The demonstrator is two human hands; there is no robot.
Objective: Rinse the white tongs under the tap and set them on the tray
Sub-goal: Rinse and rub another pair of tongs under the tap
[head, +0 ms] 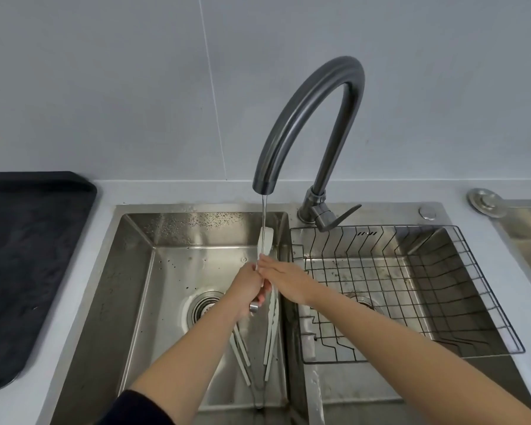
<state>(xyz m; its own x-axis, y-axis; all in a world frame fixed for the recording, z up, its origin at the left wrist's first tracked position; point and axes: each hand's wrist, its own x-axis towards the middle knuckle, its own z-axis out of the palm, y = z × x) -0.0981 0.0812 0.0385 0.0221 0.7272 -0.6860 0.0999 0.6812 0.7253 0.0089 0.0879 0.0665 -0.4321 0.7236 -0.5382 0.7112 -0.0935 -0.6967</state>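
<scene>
The white tongs (265,240) stand nearly upright directly below the tap (313,118) spout, their head in the thin water stream (263,210). The left hand (248,286) is curled around their shaft lower down, with a metal ring showing under its fingers. The right hand (285,280) comes in from the tap's base side with fingers straight, the tips touching the tongs just below the head.

Only 1 hand really holds the tongs, and that is the weak point. The shaft is wet, so I judge that a rub from the right hand's fingertips could twist it out of the grip. The tongs would then fall into the left basin (166,271) below the tap, among the 2 pale utensils (241,351) lying there, and need rinsing again.

The head also sits close under the spout. Lifting it straight up risks knocking the spout, and tilting its curved face into the stream would likely throw spray towards the wire basket (411,286), right of the tap.

The dark tray (28,256) lies far left of the tap, well apart from the basin. Carrying the tongs over without shaking them off would probably leave drips along the counter.
</scene>
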